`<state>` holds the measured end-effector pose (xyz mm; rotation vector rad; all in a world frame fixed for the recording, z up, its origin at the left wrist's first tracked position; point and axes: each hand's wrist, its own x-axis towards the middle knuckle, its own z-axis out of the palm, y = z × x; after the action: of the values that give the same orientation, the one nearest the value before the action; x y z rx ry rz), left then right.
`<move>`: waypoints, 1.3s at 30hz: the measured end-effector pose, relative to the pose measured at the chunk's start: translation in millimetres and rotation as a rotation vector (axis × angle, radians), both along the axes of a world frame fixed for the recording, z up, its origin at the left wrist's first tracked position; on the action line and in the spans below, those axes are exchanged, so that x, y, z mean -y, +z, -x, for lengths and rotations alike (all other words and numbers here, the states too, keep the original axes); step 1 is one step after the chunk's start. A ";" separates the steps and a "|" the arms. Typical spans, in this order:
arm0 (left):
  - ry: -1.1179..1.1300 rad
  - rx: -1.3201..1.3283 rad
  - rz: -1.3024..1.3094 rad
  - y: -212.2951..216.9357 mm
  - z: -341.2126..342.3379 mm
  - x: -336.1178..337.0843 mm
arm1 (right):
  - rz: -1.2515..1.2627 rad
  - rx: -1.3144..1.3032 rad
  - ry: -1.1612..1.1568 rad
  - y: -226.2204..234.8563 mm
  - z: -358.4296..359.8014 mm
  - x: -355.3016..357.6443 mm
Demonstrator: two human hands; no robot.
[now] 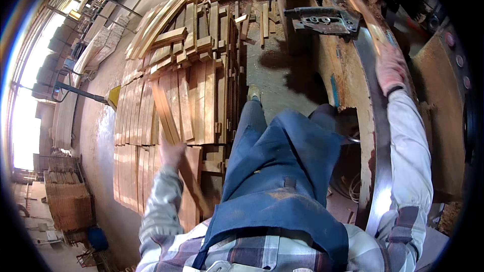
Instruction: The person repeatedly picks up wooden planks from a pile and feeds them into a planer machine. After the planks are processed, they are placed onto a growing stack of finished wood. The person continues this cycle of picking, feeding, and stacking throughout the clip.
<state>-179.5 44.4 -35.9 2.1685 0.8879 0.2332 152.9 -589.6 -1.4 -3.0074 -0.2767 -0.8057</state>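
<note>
My left hand (173, 154), slightly blurred, is closed around a narrow wooden board (166, 113) that slants over the stacked lumber on my left. That board runs out past both sides of the hand. On the right my arm is stretched forward, and my right hand (391, 70), which looks pinkish and gloved, grips the near end of another wooden board (369, 24). This second board lies lengthwise on the metal bed (370, 63) of a machine. Its far end passes beside a dark metal guide bracket (322, 20). The fingertips of the right hand are smeared by motion.
Stacked boards (133, 113) stand to my left, with loose pieces (171, 38) piled across their far end. Beyond them is a yellow-and-black pallet jack (113, 96). A rusty machine housing (441, 116) with buttons rises at the right. Wood strips (264, 25) lie on the floor ahead.
</note>
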 end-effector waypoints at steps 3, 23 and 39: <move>-0.109 0.385 0.310 37.8 -97.2 8.2 | -0.468 -0.282 0.376 24.8 56.6 -109.0; -0.383 0.240 0.956 -51.2 -178.0 220.5 | -0.244 -0.291 -0.494 19.4 431.9 29.9; -0.125 0.446 1.470 -93.4 -55.4 49.8 | -0.380 0.070 -0.171 15.5 82.3 11.8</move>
<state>-124.1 -5.4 -129.3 0.7347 0.3812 -0.0331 70.6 -601.4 14.1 -2.6727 0.1238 -0.8632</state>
